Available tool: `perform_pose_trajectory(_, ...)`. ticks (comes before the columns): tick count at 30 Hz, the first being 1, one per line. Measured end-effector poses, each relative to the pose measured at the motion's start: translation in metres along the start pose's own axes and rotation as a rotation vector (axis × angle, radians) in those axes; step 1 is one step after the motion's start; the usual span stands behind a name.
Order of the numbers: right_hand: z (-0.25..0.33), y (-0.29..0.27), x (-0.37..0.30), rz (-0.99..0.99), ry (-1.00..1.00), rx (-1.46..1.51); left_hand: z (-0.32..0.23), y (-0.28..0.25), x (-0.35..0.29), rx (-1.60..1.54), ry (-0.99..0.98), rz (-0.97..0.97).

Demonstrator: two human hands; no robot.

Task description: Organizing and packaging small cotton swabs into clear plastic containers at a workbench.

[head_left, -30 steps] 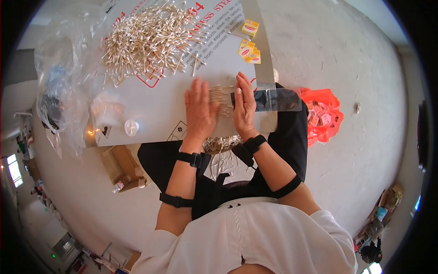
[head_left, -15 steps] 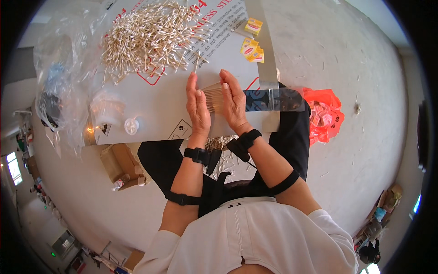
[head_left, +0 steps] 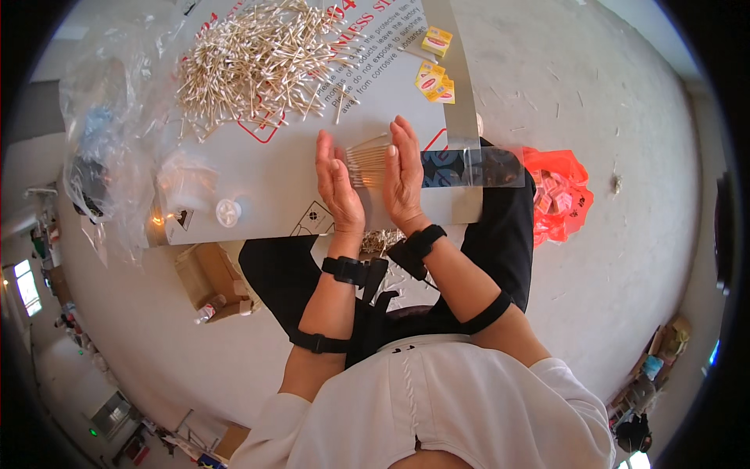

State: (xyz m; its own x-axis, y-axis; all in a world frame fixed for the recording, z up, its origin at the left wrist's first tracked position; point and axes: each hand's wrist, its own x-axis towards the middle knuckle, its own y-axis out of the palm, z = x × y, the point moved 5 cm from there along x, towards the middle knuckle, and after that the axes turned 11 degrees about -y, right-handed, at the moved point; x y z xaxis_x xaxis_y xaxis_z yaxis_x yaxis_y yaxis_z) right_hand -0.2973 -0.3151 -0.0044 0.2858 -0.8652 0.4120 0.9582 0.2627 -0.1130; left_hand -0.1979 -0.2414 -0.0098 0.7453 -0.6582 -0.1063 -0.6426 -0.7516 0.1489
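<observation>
A flat row of cotton swabs (head_left: 367,166) lies on the sheet-covered table between my hands, the sticks running roughly left to right. My left hand (head_left: 340,191) stands on edge at their left ends, fingers stretched out, with a slight gap at the upper swabs. At the right ends my right hand (head_left: 403,176) is upright too, its fingers straight and its palm facing the swabs. Neither hand grips anything. Beyond them rises a big loose heap of cotton swabs (head_left: 258,66). A clear plastic strip with dark printing (head_left: 445,169) extends from beside my right hand past the table edge.
Yellow small boxes (head_left: 436,42) and yellow cards (head_left: 434,83) lie far right on the table (head_left: 273,187). Left are a clear plastic bag (head_left: 117,148) and a round white lid (head_left: 228,213). A red bag (head_left: 558,195) and a cardboard box (head_left: 211,277) stand lower down.
My hands have moved a little apart, the right one shifting rightward, so more of the swab row shows between them. One upper swab now lies at a slant.
</observation>
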Motion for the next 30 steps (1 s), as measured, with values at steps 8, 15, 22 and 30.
perform_pose_trajectory(8, -0.020, -0.026, 0.008, -0.114, 0.190, 0.268, -0.002, 0.012, -0.027, 1.389, 0.293, 0.329)
perform_pose_trajectory(15, -0.007, -0.021, -0.008, -0.044, 0.162, 0.186, 0.001, 0.025, -0.019, 1.496, 0.218, 0.192)
perform_pose_trajectory(22, -0.018, -0.020, 0.007, -0.015, 0.113, 0.179, -0.005, 0.016, 0.000, 1.281, 0.396, 0.159)
perform_pose_trajectory(30, -0.026, 0.004, 0.019, -0.035, 0.118, 0.239, -0.004, 0.009, 0.031, 0.339, 0.082, 0.146)
